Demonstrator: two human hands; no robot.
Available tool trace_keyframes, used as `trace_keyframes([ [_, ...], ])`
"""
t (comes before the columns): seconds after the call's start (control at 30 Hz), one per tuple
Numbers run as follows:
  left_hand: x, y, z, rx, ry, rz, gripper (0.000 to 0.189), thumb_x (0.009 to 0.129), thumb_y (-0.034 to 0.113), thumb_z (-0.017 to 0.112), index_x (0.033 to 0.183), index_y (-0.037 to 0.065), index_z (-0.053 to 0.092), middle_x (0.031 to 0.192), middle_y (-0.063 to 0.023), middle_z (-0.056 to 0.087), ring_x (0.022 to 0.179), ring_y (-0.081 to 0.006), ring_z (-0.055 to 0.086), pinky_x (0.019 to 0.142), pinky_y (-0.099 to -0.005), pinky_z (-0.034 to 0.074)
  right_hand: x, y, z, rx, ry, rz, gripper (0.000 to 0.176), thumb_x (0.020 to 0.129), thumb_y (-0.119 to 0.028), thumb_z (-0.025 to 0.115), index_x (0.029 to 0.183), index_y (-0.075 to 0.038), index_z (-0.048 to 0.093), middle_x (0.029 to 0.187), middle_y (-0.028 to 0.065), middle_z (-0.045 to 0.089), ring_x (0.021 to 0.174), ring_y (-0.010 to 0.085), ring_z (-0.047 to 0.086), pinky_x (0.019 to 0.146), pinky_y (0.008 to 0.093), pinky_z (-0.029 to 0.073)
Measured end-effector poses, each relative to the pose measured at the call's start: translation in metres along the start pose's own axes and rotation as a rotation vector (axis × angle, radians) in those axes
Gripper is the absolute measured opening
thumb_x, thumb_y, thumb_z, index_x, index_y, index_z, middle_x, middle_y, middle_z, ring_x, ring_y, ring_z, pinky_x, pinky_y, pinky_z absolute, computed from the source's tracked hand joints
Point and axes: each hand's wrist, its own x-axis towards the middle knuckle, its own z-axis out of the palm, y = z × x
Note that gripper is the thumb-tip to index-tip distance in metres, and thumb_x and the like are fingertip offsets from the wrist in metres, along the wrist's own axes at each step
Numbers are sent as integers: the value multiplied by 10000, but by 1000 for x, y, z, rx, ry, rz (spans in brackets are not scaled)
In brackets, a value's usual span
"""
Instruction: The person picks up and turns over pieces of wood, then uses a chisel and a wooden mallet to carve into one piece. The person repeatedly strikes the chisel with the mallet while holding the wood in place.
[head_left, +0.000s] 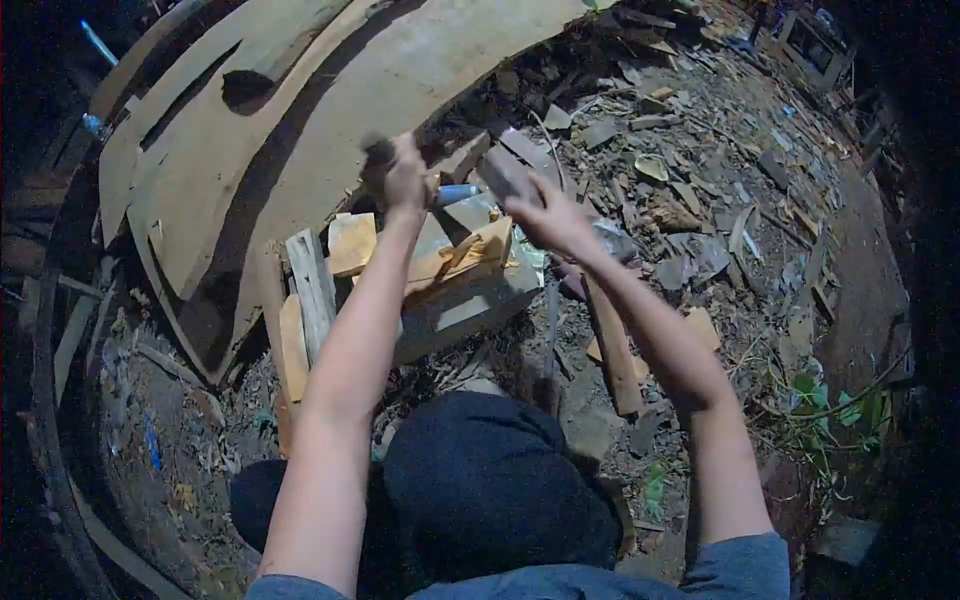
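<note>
My left hand (405, 180) is closed around a dark object (378, 160), blurred by motion, which I cannot name. To its right, my right hand (548, 218) grips a greyish-brown wooden block (506, 173). Between and below the hands lies a split piece of wood (478, 255) with an orange-brown face, resting on a larger block (460, 310). A blue cylindrical item (457, 195) shows between my hands. The two hands are apart, raised above the pile.
Large curved boards (400, 85) lean at the upper left. Wood scraps and chips (700, 200) cover the ground to the right. A long stick (612, 350) lies near my right forearm. Upright slats (310, 290) stand left of the block. Green leaves (815, 395) grow at the right.
</note>
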Motion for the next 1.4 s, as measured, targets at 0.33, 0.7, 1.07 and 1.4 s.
trace_keyframes([
  [0.33, -23, 10, -43, -340, 282, 96, 194, 889, 116, 601, 753, 75, 468, 570, -5, 481, 447, -94, 462, 436, -250, 411, -36, 46, 58, -340, -83, 219, 784, 826, -605, 538, 1481, -317, 217, 1015, 256, 657, 925, 433, 639, 810, 497, 502],
  [0.7, -29, 39, -5, -95, 216, 239, 319, 880, 186, 657, 640, 114, 459, 537, 11, 496, 406, -64, 446, 371, -228, 345, -13, 52, 77, -273, -48, 88, 778, 846, -570, 529, 1490, -281, 202, 944, 232, 673, 858, 399, 662, 733, 495, 523],
  [1.07, -22, 27, 1, 4, 268, 263, 429, 882, 307, 685, 578, 125, 443, 489, 14, 467, 390, -81, 424, 397, -251, 335, -12, 55, 78, -234, -58, 99, 782, 843, -576, 527, 1491, -313, 178, 931, 250, 669, 881, 410, 659, 765, 509, 516],
  [1.4, -4, -17, -5, 375, 181, 646, 347, 906, 255, 654, 633, 115, 492, 518, 9, 518, 410, -68, 462, 407, -250, 348, -13, 50, 76, -199, -124, 162, 778, 845, -607, 517, 1483, -310, 184, 1063, 283, 633, 972, 453, 617, 844, 510, 476],
])
